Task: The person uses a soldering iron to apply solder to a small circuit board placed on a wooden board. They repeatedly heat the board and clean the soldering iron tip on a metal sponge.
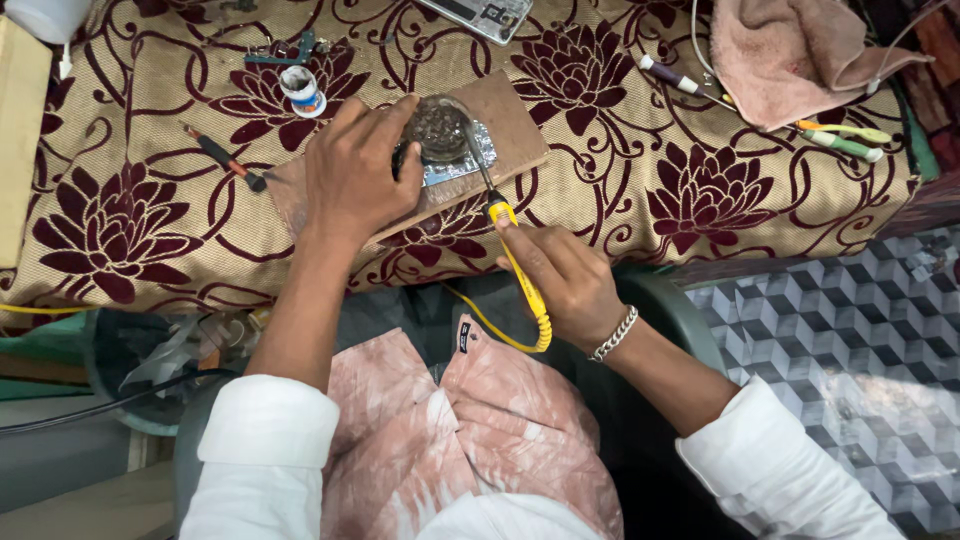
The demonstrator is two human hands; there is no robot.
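My right hand (565,280) grips a yellow-handled soldering iron (520,270), its metal shaft reaching up to a small round dark container (437,127). The container sits on a piece of foil (468,160) on a wooden board (510,120). My left hand (355,170) rests on the board's left part, fingers closed against the side of the container. A silver chain bracelet is on my right wrist. The iron's yellow cord loops down toward my lap.
The table wears a beige cloth with maroon flowers (700,190). On it lie a small white jar (302,90), a red-handled tool (225,158), a pink towel (790,50), several pen-like tools (840,140) and a circuit board (480,15). Patterned floor (850,340) lies right.
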